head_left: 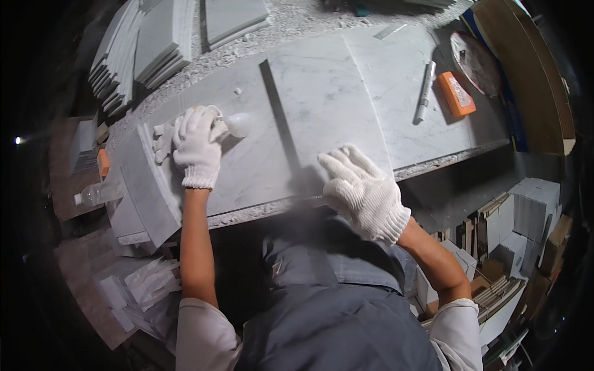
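Observation:
Both of my hands wear white knitted work gloves. My left hand [197, 148] is closed around a translucent white plastic bottle [238, 125], low over the left part of the grey-veined marble slab [322, 86]; its fingers hide most of the bottle. Against that hand's left side lies a crumpled whitish cloth or glove [162, 143]. My right hand [365, 191] is at the slab's front edge, with its fingers loosely bent, a little apart, and nothing visible in them. A dark narrow strip [278, 114] crosses the slab between my hands.
Stone tiles [164, 37] stand stacked at the far left. A silver marker [426, 91], an orange block [456, 94] and a round dusty dish [475, 63] lie at right, beside a cardboard box [526, 68]. A clear bottle [99, 195] lies left. White boxes [535, 207] fill the lower right.

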### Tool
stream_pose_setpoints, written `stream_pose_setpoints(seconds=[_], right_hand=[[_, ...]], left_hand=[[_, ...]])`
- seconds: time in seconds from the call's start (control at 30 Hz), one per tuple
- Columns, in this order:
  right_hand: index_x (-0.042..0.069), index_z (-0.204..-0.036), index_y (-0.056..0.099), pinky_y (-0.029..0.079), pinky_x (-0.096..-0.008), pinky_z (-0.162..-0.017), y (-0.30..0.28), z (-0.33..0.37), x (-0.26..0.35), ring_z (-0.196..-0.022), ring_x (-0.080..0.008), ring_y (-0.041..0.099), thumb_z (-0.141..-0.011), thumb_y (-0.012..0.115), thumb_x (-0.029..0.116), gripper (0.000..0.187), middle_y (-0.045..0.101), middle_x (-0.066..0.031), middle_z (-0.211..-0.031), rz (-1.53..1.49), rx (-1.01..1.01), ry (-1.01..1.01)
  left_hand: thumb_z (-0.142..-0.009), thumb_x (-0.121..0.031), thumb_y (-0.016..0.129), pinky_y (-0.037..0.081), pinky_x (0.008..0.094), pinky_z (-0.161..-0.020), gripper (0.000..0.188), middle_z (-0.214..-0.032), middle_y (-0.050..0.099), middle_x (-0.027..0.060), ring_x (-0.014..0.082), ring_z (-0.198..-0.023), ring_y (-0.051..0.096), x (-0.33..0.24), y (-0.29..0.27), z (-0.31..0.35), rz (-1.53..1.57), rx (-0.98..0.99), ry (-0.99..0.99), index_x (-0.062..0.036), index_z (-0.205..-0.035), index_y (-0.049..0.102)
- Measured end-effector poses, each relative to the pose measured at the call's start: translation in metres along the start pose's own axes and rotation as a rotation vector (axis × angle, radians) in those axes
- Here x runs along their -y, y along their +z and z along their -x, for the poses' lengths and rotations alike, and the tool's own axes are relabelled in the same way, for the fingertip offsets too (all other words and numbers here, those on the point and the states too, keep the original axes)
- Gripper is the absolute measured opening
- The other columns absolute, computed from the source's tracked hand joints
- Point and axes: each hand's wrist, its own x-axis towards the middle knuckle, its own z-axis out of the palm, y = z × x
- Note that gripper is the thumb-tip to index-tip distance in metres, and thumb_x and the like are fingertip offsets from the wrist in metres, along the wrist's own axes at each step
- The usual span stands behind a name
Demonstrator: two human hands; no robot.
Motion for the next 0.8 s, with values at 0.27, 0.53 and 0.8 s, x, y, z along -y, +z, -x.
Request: stream_pose_setpoints(seconds=[0.27,0.53,0.8], right_hand=[[0.001,-0.110,0.056,0.042,-0.0529,-0.112,-0.010,0.077,0.025,-0.133,-0.0445,0.054,-0.102,0.055,0.012,0.014,0.047,-0.0321,-0.147,-0.645,-0.490,0.241],[-0.002,-0.121,0.055,0.051,-0.0449,-0.103,0.002,0.088,0.024,-0.124,-0.0369,0.061,-0.103,0.057,0.014,0.023,0.050,-0.0297,-0.144,-0.704,-0.449,0.268],[0.000,-0.120,0.053,0.053,-0.0437,-0.101,0.006,0.102,0.010,-0.121,-0.0339,0.062,-0.106,0.052,0.015,0.020,0.052,-0.0281,-0.140,-0.722,-0.649,0.294]], left_hand=[[-0.089,-0.001,0.068,0.048,0.0429,-0.103,0.015,-0.111,0.070,0.0166,0.0330,-0.111,0.065,-0.040,-0.082,0.018,0.558,-0.321,-0.125,0.0019,-0.103,0.073],[-0.094,-0.022,0.063,0.049,0.0417,-0.105,0.028,-0.122,0.066,0.0107,0.0308,-0.123,0.058,-0.179,-0.008,0.027,0.372,-0.022,0.481,-0.0060,-0.116,0.070],[-0.092,-0.014,0.061,0.047,0.0454,-0.110,0.019,-0.115,0.067,0.0056,0.0271,-0.122,0.059,-0.173,0.002,-0.002,0.204,-0.022,0.544,-0.0091,-0.107,0.072]])
